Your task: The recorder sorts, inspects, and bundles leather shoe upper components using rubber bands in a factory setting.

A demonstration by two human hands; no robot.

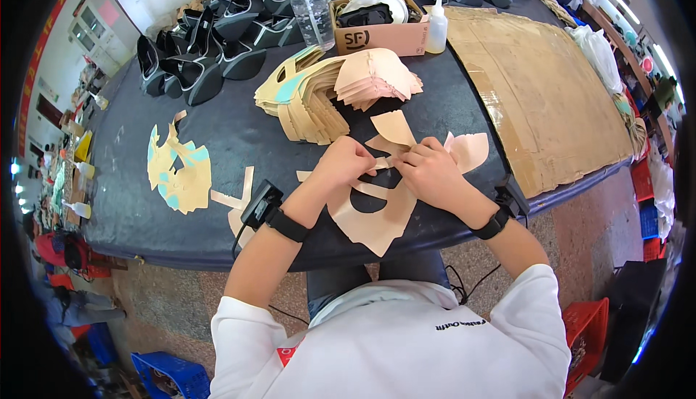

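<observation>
A beige shoe upper piece (372,223) with a curved cut-out lies on the dark table in front of me. At its upper edge my left hand (344,162) is closed in a pinch on a narrow strap of it. Close by on the right, my right hand (429,173) has its fingers bent and pressed together on the same piece; its fingertips are partly hidden. More pinkish-beige pieces stick out beyond my hands, a curved one (394,126) above them and a rounded one (470,151) by my right hand. Another strap-shaped piece (246,190) lies beside my left forearm.
Stacks of beige pieces (312,109) and pinkish pieces (373,80) stand behind my hands. A patchy piece (185,170) lies left. Farther back are black shoes (199,69), a water bottle (312,14), a cardboard box (391,40) and a squeeze bottle (436,30). Flat cardboard (540,94) covers the right.
</observation>
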